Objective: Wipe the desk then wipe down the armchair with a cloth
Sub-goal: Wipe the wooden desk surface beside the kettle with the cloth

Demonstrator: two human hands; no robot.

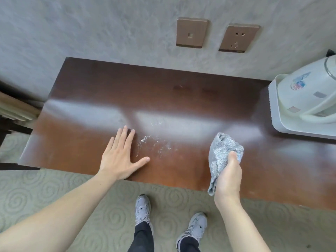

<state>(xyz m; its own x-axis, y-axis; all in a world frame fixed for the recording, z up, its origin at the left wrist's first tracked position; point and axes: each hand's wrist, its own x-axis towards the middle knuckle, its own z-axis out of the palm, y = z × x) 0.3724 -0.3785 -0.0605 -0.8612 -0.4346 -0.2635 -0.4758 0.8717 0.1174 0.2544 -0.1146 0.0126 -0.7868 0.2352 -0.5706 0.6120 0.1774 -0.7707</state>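
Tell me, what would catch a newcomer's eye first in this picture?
Probably the white smears on the dark wooden desk, just right of the left hand lying flat with straight fingers. Next, the crumpled grey cloth gripped in the right hand near the front edge. A white kettle stands in a tray at the desk's right end.

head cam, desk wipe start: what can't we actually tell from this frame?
- Armchair: not identifiable in the head view; dark furniture at the left edge is cut off.
- White kettle on its tray: cut off by the right edge.
- Right hand grip on the cloth: fingers hidden behind the hand.
- Whitish residue on the desk: wet or dry unclear; glare washes out the nearby surface.
- Left hand: contact with the desk unclear.
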